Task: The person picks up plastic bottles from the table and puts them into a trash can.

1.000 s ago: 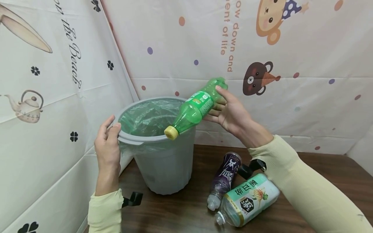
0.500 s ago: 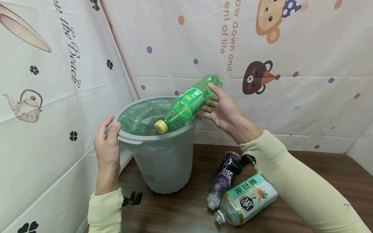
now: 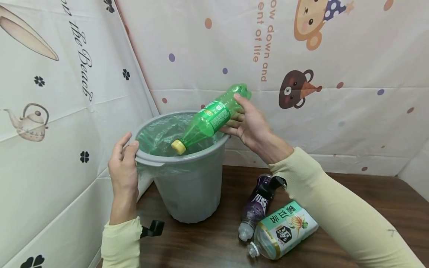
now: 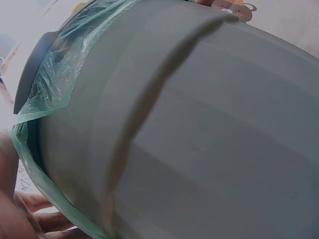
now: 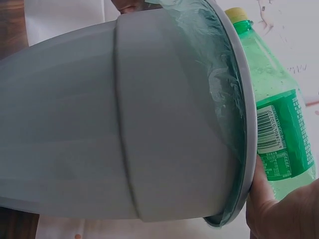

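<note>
My right hand (image 3: 253,126) holds an empty green plastic bottle (image 3: 214,115) near its base, thumb on top and fingers beneath. The bottle slants down to the left, and its yellow cap (image 3: 179,147) is over the mouth of a grey trash can (image 3: 189,190). A thin green bag (image 3: 164,134) lines the can and folds over its rim. At the rim's left side, my left hand (image 3: 124,171) holds the can. The left wrist view shows its fingers (image 4: 52,221) against the bag's overhang. In the right wrist view, the bottle (image 5: 279,114) appears beyond the rim.
Right of the can, a purple-labelled bottle (image 3: 256,204) and a larger bottle with a green and white label (image 3: 285,230) lie on the dark wooden table (image 3: 214,245). Printed white cloth (image 3: 187,74) stands behind and to the left.
My right hand has moved left with the green bottle, bringing its cap from above the rim's front right to over the can's opening. The left hand and the can stay put.
</note>
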